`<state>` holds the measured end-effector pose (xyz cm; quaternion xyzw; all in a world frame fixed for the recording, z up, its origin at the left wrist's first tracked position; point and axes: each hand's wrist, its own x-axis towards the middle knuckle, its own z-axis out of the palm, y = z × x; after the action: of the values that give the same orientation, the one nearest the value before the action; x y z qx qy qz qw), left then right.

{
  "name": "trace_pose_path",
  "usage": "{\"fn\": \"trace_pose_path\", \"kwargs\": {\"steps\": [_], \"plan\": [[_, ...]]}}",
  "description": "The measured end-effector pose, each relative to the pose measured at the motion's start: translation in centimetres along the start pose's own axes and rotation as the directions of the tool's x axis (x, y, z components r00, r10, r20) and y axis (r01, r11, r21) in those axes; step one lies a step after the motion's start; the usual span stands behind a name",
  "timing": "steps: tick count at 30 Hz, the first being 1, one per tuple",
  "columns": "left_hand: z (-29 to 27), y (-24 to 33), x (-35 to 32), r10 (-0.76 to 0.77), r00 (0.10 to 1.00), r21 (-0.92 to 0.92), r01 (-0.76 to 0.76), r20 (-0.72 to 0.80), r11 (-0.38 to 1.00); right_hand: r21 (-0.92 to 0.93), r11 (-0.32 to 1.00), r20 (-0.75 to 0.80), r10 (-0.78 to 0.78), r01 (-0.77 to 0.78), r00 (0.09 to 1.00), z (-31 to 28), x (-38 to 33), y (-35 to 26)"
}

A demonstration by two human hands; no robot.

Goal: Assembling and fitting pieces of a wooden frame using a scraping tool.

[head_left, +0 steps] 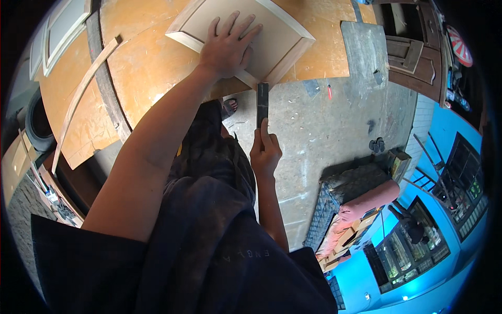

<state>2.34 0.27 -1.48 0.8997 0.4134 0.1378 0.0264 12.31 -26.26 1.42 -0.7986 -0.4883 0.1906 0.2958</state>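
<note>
A pale wooden panel (277, 39) with a raised frame lies on the orange-brown tabletop (149, 68), one corner pointing at me over the near edge. Pressed flat on its middle is my left hand (227, 52), fingers spread and holding nothing. My right hand (265, 149) is closed around the lower end of a flat file (262, 102), a long dark bar. Its far end meets the panel's near corner, though I cannot tell how firmly it touches.
A thin curved wooden strip (78, 99) and a dark beam (107, 83) lie at the left. Beyond the table's right part stands a dark wooden cabinet (426, 76). A red-handled tool (329, 92), slippers (376, 145) and a pink roll (368, 201) are to the right.
</note>
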Motion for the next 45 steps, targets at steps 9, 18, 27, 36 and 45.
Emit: {"fn": "trace_pose_path", "kwargs": {"steps": [9, 18, 27, 36, 45], "plan": [[0.3, 0.1, 0.2, 0.037, 0.999, 0.004, -0.037, 0.002, 0.999, 0.013, 0.996, -0.117, -0.086, 0.088, 0.989, 2.1, 7.2, -1.3], [0.1, 0.1, 0.6, 0.035, 0.999, 0.036, -0.036, 0.02, 0.999, -0.032, 0.995, -0.139, -0.099, 0.096, 0.985, 1.9, 5.6, -0.5], [-0.5, 0.1, 0.2, 0.028, 0.999, 0.044, -0.03, 0.041, 0.999, 0.0, 0.999, -0.038, 0.039, -0.039, 0.999, -0.1, -1.7, -0.1], [-0.3, 0.2, 0.4, 0.037, 0.999, 0.017, -0.037, 0.033, 0.999, 0.01, 0.992, -0.19, -0.121, 0.125, 0.974, 2.7, 7.8, -1.3], [-0.4, 0.0, 0.2, 0.042, 0.998, 0.041, -0.044, 0.04, 0.998, 0.01, 1.0, -0.115, 0.021, -0.02, 0.993, 1.1, -0.6, 0.0]]}}
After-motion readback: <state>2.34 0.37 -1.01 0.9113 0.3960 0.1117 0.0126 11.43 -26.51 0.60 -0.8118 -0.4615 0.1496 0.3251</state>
